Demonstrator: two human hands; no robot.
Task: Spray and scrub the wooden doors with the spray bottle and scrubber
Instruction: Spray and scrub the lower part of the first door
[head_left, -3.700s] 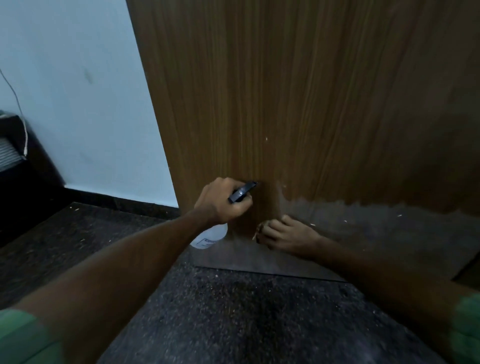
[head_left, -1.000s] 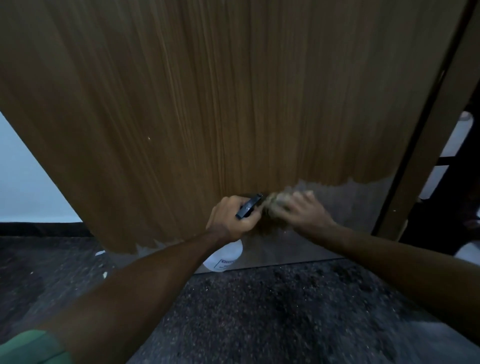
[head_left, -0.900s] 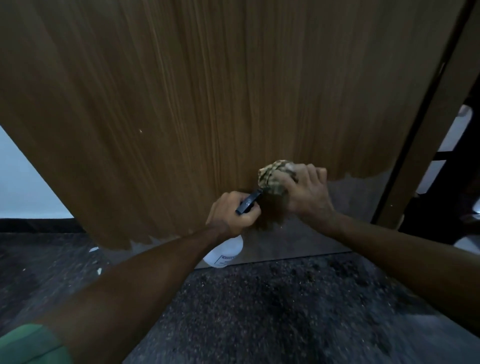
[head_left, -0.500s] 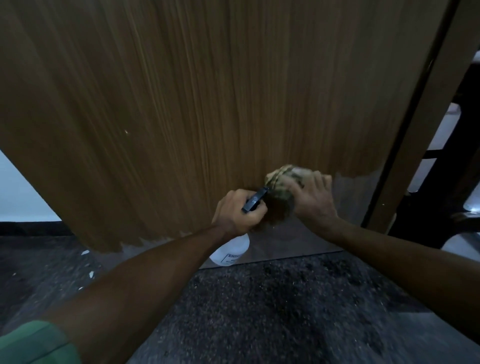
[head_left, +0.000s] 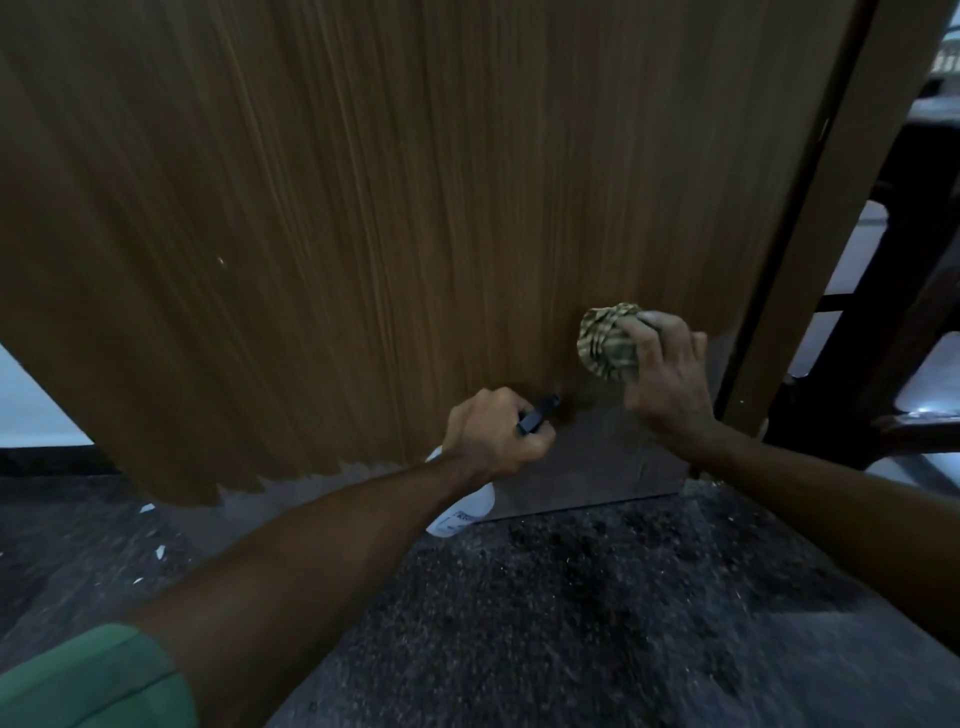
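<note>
A brown wooden door (head_left: 389, 218) fills most of the view, with a grey worn band along its bottom. My left hand (head_left: 491, 434) grips the black trigger head of a white spray bottle (head_left: 462, 512), nozzle pointing at the door's lower part; the bottle body hangs below my wrist. My right hand (head_left: 670, 374) holds a bunched checked scrubber cloth (head_left: 605, 340) and presses it against the door near its right edge, a little above and right of the nozzle.
The door frame (head_left: 810, 218) stands just right of my right hand, with dark furniture (head_left: 883, 332) behind it. Dark speckled floor (head_left: 545, 613) lies below. A pale wall (head_left: 31, 405) with a black skirting shows at the left, and small white flecks lie on the floor there.
My right hand has slid the cloth up and to the right along the door, away from the nozzle. My left hand keeps its hold on the bottle in about the same spot.
</note>
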